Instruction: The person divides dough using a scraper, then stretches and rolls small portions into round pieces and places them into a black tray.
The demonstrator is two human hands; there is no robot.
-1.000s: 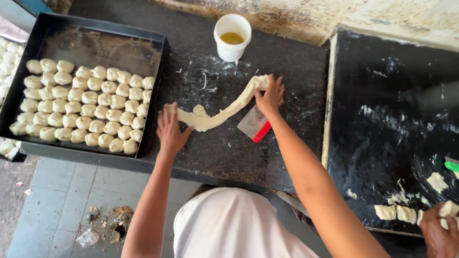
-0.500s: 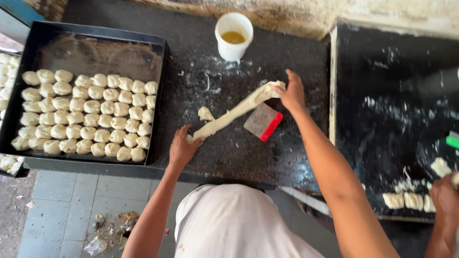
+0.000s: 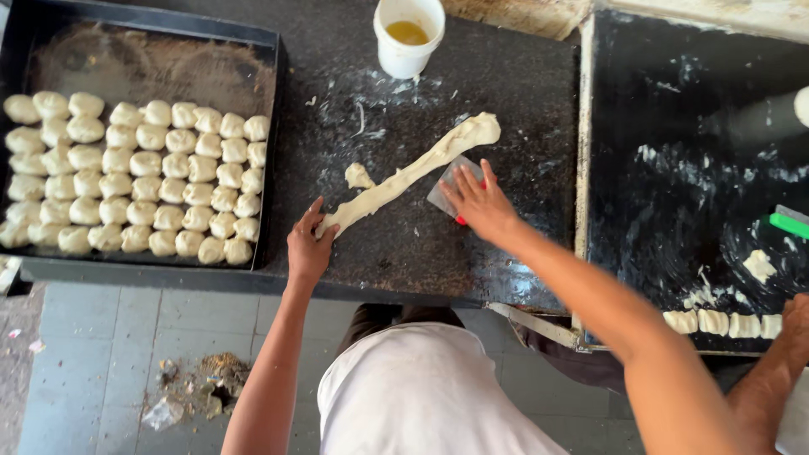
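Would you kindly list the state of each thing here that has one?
Dough rope: rolled long, lying diagonally on the counter.
Left hand: open, touching the rope's near end.
Right hand: open, resting on the scraper.
Cup: upright, part full of yellow liquid.
Tray: part filled with dough pieces in rows.

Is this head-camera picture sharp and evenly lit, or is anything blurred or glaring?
In the head view, the light is soft daylight with faint shadows; the left hand, the right hand and the dough rope are sharp. The dark tray on the right shows pale sheen, with a blurred white shape at the frame's right edge. The white cup is cut off at the top.
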